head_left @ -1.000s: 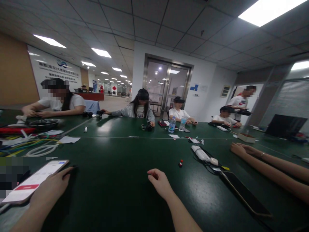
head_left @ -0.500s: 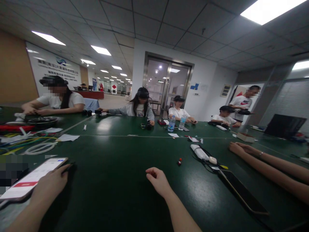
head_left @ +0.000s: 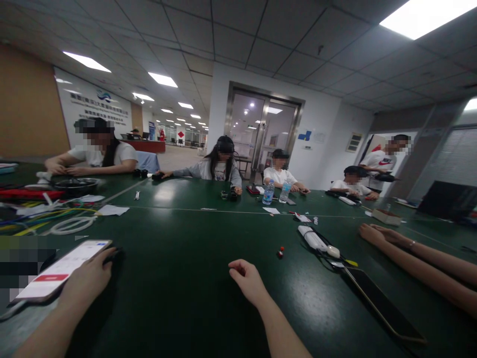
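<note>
My left hand rests palm down at the table's left side, fingers curled over a small dark object that I cannot make out. Its back overlaps the right edge of a phone with a lit white screen, a red bar and a cable at its lower end. Near the middle of the green table, my right hand lies on its side with fingers curled in and nothing seen in them. Beyond it to the right is a tiny red-and-dark item.
A white power strip and a dark-screened phone lie at right, beside a neighbour's joined hands. Coiled cables lie at left. Two water bottles stand across the table. Several people sit around it; one stands.
The whole view has shifted slightly, so things sit a little further right in the picture. Both hands keep the same pose and place on the table.
</note>
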### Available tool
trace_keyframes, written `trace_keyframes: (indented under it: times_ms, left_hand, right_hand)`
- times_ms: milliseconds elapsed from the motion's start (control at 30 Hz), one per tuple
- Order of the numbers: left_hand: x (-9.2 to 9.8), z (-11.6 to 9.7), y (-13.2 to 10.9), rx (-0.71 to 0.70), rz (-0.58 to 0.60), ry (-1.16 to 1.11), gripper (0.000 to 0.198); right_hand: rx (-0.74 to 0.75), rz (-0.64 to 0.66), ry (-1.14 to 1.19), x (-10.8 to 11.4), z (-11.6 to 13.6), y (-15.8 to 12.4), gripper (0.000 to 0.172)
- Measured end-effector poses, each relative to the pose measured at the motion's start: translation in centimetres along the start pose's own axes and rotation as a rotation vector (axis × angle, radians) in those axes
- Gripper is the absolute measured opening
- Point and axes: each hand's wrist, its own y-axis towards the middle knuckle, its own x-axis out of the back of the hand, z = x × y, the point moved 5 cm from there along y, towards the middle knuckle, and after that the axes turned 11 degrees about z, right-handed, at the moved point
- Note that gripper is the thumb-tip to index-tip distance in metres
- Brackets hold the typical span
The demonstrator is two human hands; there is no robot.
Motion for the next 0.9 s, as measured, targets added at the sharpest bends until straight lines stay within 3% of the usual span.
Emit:
trace_keyframes:
  times_ms: [200,900]
  left_hand:
    - [-0.10,-0.46,-0.25,0.015,0.149,0.067,0.048]
    - [0.37,-0.82,-0.71,0.037,0.168,0.057,0.048]
  right_hand:
    - [0.026,0.004,-0.005,0.02,-0.27,0.19,0.023]
    - [0.017,-0.004,-0.027,-0.02,0.00,0.20,0.022]
